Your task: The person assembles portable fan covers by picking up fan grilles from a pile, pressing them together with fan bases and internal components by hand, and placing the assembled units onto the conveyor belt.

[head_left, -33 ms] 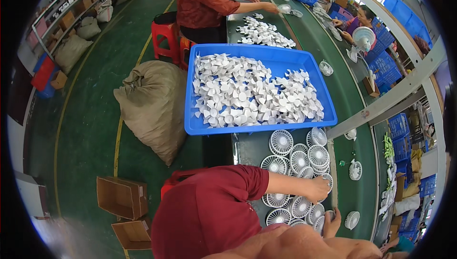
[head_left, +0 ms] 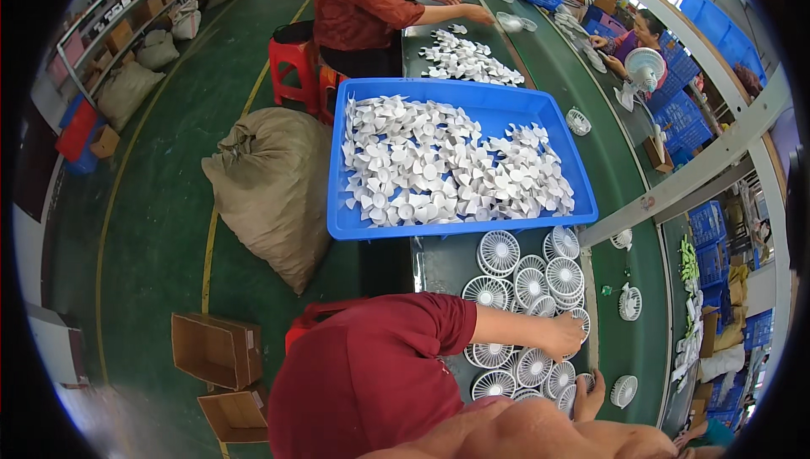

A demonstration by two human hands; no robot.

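My left hand (head_left: 561,336) reaches from the red sleeve over stacked white fan guards, its fingers closed around the rim of one fan guard (head_left: 581,317). Lower down, my right hand (head_left: 590,397) curls at the edge of the pile, its fingers bent about another fan guard (head_left: 585,381), which is partly hidden. Several round, ribbed guards (head_left: 498,252) lie stacked on the bench around both hands. Beyond them stands a blue tray (head_left: 337,218) heaped with white fan blades (head_left: 413,159).
A green conveyor belt (head_left: 629,358) carrying spaced fan guards runs right of the bench. A white metal post (head_left: 675,180) slants above it. A tied sack (head_left: 270,197) and open cardboard boxes (head_left: 215,349) stand left on the floor. Co-workers sit farther along the line.
My two hands hold nearly the same place. At the far bench a co-worker's hand and the clear-looking piece by it have shifted slightly.
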